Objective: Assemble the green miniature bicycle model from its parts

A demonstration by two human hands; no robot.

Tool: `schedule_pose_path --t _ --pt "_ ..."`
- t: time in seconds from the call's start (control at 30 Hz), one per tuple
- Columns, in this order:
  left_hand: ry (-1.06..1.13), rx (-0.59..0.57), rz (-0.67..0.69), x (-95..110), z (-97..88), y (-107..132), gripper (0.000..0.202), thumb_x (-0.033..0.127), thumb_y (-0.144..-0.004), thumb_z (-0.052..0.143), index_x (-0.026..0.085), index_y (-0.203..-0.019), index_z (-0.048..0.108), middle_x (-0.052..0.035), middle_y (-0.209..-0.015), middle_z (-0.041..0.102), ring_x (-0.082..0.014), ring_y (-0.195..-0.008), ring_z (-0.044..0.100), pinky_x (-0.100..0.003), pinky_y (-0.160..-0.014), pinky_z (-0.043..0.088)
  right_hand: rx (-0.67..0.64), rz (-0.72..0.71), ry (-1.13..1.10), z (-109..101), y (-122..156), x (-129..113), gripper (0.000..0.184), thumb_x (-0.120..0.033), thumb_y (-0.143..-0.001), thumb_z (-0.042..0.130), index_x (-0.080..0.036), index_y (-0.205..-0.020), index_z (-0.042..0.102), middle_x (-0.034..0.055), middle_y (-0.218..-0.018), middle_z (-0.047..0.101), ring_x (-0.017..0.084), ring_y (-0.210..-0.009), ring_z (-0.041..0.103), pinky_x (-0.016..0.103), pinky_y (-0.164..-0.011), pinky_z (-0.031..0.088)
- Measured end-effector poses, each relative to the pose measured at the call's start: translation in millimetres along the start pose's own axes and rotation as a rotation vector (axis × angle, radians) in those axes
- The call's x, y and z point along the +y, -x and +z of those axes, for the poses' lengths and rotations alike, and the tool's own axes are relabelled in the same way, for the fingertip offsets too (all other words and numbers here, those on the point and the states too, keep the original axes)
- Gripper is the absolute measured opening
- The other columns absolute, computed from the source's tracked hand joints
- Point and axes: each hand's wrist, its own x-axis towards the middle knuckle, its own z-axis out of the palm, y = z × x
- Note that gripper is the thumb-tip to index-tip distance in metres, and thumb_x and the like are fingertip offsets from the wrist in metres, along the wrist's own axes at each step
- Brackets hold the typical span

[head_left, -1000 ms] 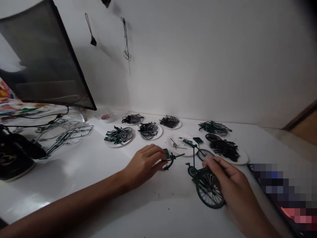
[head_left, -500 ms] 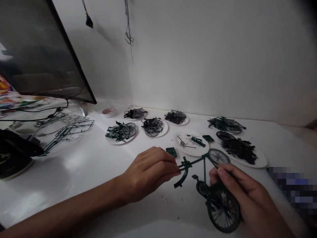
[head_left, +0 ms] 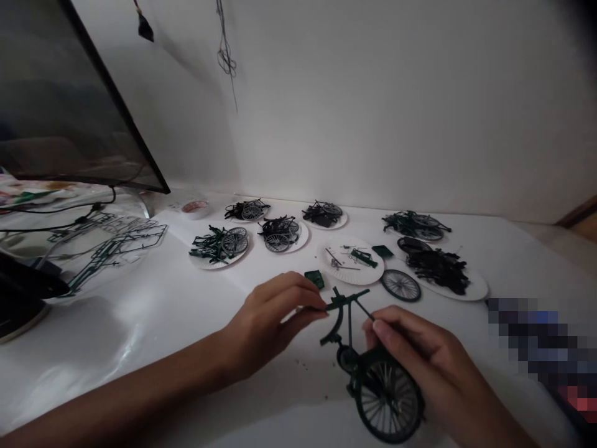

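Note:
A dark green model bicycle (head_left: 351, 326) hangs tilted above the white table, held between both hands. My right hand (head_left: 420, 361) is closed on its rear part, thumb and fingers pinching the thin frame bars above the spoked rear wheel (head_left: 390, 398). At the front end, the fingertips of my left hand (head_left: 280, 323) pinch a thin green bar close to the curved front mudguard (head_left: 333, 330). No front wheel is on the bicycle. A loose spoked wheel (head_left: 401, 285) lies on the table just beyond my right hand.
A paper plate (head_left: 342, 275) with small green parts stands ahead, green basket-like pieces (head_left: 314, 279) beside it. Several more plates (head_left: 478, 289) hold piles of black and green bicycle parts. Parts sprues (head_left: 112, 249) and a monitor (head_left: 69, 93) are at left; tape (head_left: 194, 209) lies behind.
My right hand and the bicycle have moved left and tilted, closer to my left hand, which keeps its pinch on the front end. The loose wheel is now uncovered. The view has shifted slightly.

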Motion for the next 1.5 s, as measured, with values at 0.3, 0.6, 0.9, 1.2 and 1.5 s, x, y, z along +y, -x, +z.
schedule_pose_path --t 0.3,0.6,0.9,1.2,1.5 --pt "0.081 -0.032 0.016 7 7.8 4 0.011 0.012 -0.092 0.072 0.012 -0.102 0.068 -0.0087 -0.092 0.072 -0.0157 -0.086 0.067 -0.029 -0.076 0.057 -0.13 0.082 -0.163 21 7 -4 0.044 -0.061 -0.096 0.052 -0.023 -0.079 0.064 -0.0001 -0.075 0.063 0.014 -0.072 0.058 0.024 -0.068 0.047" --pt "0.006 -0.093 0.104 7 6.1 9 0.011 0.012 -0.095 0.065 0.015 -0.105 0.067 -0.0082 -0.097 0.072 -0.0159 -0.083 0.066 -0.032 -0.077 0.053 -0.003 0.147 -0.301 31 11 -7 0.04 -0.06 -0.092 0.061 -0.023 -0.079 0.067 -0.0001 -0.07 0.064 0.014 -0.068 0.058 0.024 -0.065 0.047" --pt "0.058 -0.151 0.037 11 8.8 9 0.019 0.015 -0.093 0.07 0.014 -0.111 0.064 -0.009 -0.1 0.07 -0.0177 -0.092 0.066 -0.034 -0.083 0.053 0.06 0.149 -0.262 25 9 -2 0.037 -0.058 -0.087 0.068 -0.023 -0.097 0.071 -0.0016 -0.064 0.06 0.013 -0.062 0.053 0.023 -0.057 0.044" --pt "0.746 -0.299 -0.658 14 12.3 9 0.03 0.021 -0.094 0.067 0.019 -0.121 0.056 -0.0109 -0.117 0.064 -0.0193 -0.104 0.066 -0.034 -0.09 0.059 0.322 0.083 -0.169 16 6 2 0.035 -0.061 -0.085 0.069 -0.026 -0.083 0.066 -0.002 -0.062 0.058 0.014 -0.06 0.052 0.024 -0.055 0.044" --pt "0.579 -0.404 -0.55 27 13.2 14 0.067 0.021 -0.075 0.088 0.024 -0.131 0.051 -0.0117 -0.129 0.062 -0.0238 -0.116 0.064 -0.036 -0.095 0.06 0.274 0.061 -0.175 15 6 6 0.033 -0.059 -0.09 0.063 -0.027 -0.081 0.066 -0.0001 -0.066 0.057 0.016 -0.062 0.052 0.028 -0.056 0.045"
